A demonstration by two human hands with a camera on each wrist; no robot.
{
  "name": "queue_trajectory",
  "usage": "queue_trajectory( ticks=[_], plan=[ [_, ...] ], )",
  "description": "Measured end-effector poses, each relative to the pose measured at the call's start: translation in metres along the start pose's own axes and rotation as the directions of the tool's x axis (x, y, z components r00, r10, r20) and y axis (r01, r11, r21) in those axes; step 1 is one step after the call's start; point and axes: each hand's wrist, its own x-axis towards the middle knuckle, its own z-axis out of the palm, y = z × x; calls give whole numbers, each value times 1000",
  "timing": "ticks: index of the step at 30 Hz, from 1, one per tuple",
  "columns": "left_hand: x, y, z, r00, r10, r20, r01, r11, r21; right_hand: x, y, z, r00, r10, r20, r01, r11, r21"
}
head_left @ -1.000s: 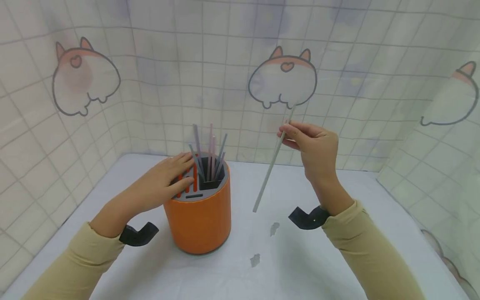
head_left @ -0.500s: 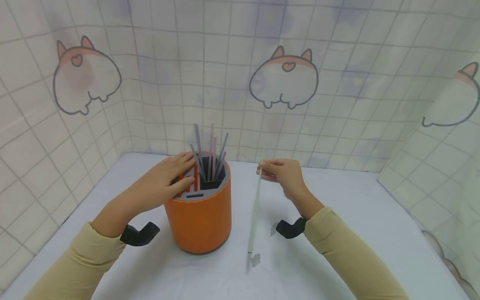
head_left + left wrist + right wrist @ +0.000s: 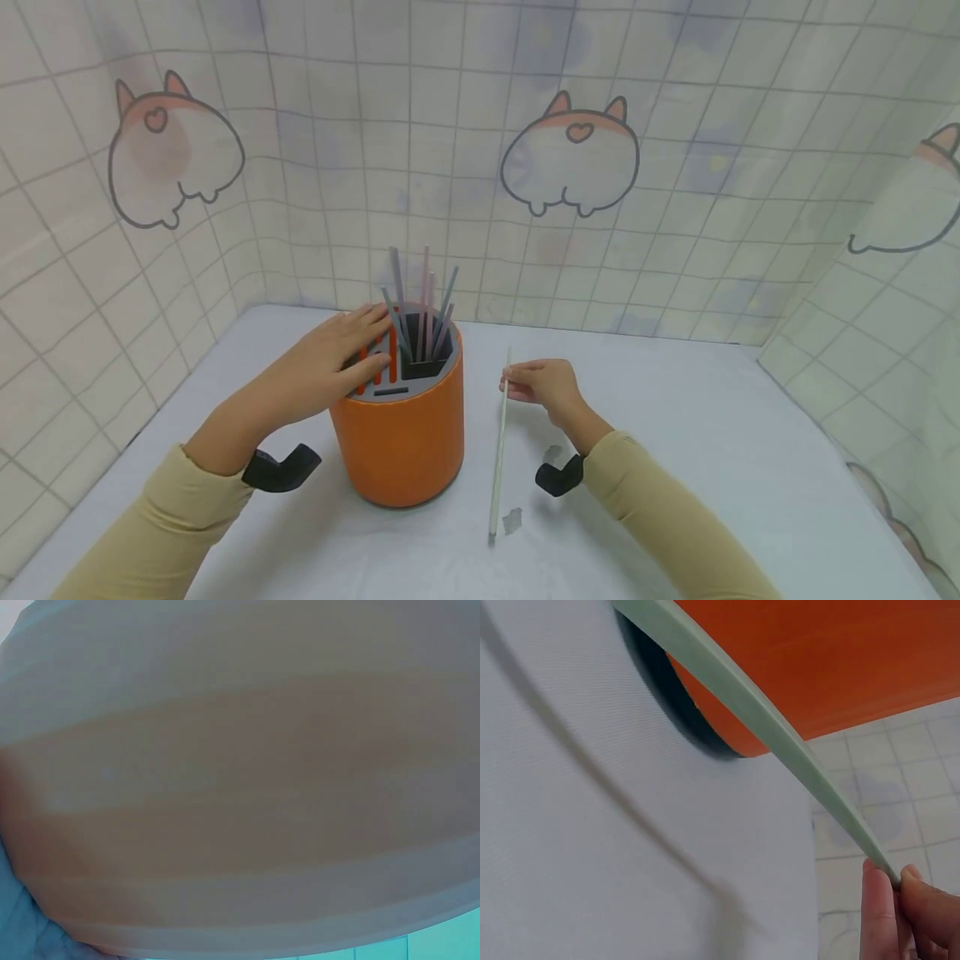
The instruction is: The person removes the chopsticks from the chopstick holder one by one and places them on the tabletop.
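Note:
My right hand pinches a long, thin, pale green stick near its far end, to the right of the orange holder. The stick's near end is close to the table; touching or not, I cannot tell. In the right wrist view, thumb and fingertips grip the stick, which crosses in front of the orange wall. On top of the round orange utensil holder rests my left hand, covering part of its slotted grey lid. Several lilac, pink and grey-blue sticks stand in its dark square compartment.
The white table carries two small grey patches, one of them beside the stick's near end. Tile-patterned sheeting rises behind and at both sides. A blurred curved surface fills most of the left wrist view.
My right hand has come down and to the left with the pale green stick, from raised in the air to low beside the holder. The left hand stays in place.

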Motion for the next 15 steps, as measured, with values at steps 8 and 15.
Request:
queue_trajectory(
  ticks=[8, 15],
  plan=[
    [0, 2, -1, 1000, -7, -2, 7, 1000, -6, 9, 15, 5, 999, 34, -4, -34, 999, 8],
    [0, 2, -1, 1000, -5, -2, 4, 1000, -5, 12, 25, 8, 999, 48, 6, -48, 999, 9]
  ],
)
